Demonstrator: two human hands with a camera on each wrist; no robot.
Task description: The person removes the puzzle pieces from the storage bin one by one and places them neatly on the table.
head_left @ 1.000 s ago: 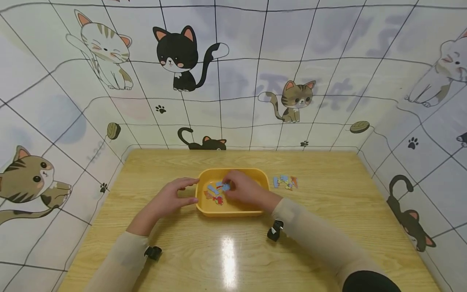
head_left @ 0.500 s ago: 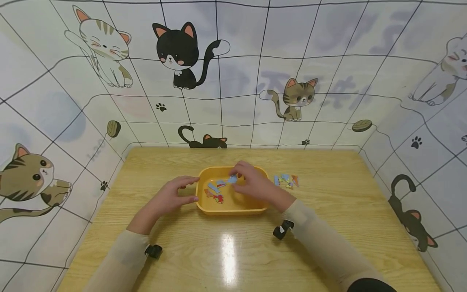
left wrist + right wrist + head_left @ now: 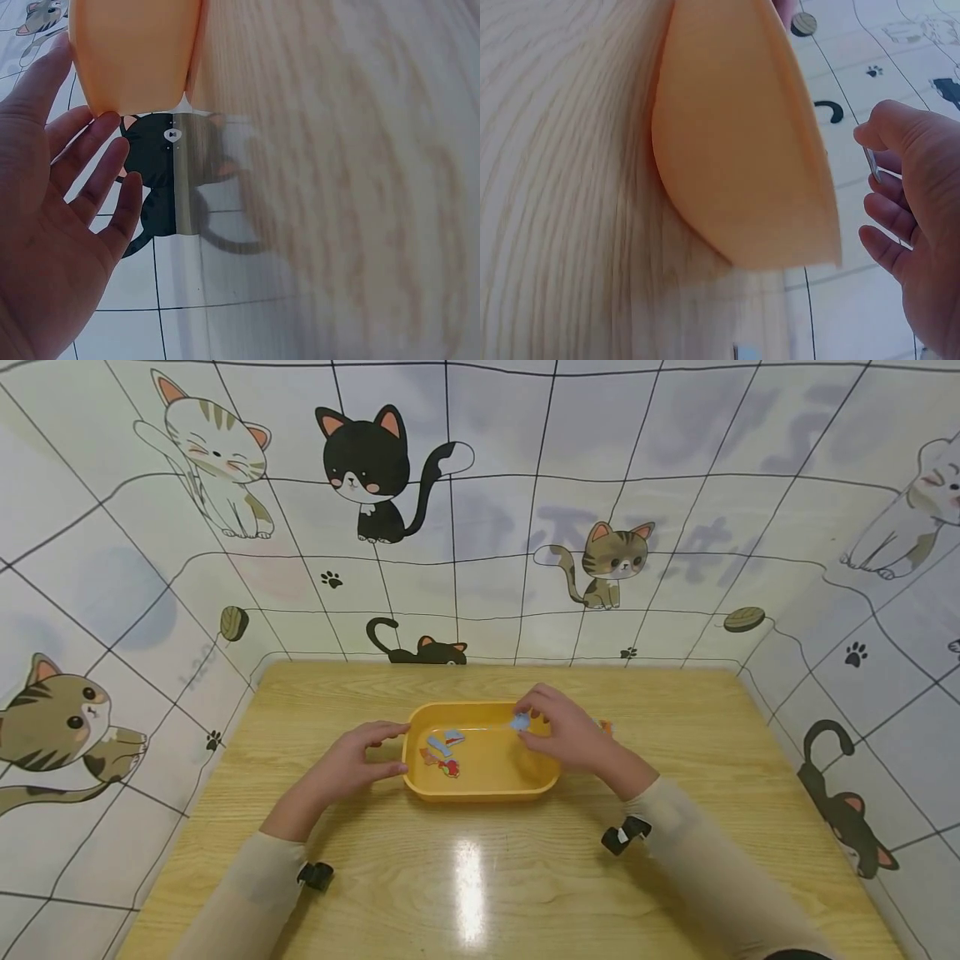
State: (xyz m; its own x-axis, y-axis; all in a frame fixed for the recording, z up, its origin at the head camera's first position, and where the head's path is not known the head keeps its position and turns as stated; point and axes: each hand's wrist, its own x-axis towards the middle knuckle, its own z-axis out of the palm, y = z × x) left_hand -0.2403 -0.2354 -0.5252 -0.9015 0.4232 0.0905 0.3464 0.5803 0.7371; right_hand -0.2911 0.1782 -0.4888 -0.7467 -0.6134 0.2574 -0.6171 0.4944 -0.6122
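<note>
A yellow plastic tray (image 3: 480, 796) stands on the wooden table. At its left end, my left hand (image 3: 352, 768) touches the rim with thumb and fingers spread apart; the left wrist view shows those fingertips against the tray wall (image 3: 135, 52). Between thumb and fingers of my right hand (image 3: 573, 735) is pinched a small, flat, light-blue puzzle piece (image 3: 519, 722), raised over the tray's right end. Edge-on, the puzzle piece (image 3: 871, 165) looks thin in the right wrist view. Inside the tray's left half lie a blue piece (image 3: 438, 747), a red piece (image 3: 450, 768) and others.
To the right of the tray, an orange piece (image 3: 606, 727) shows on the table, partly hidden behind my right hand. White wall sheeting (image 3: 495, 568) printed with cats and grid lines encloses the table (image 3: 360, 893) at the back and both sides.
My right hand has lifted the light-blue puzzle piece from among the others and carried it rightward across the tray. My left hand has stayed at the left end.
</note>
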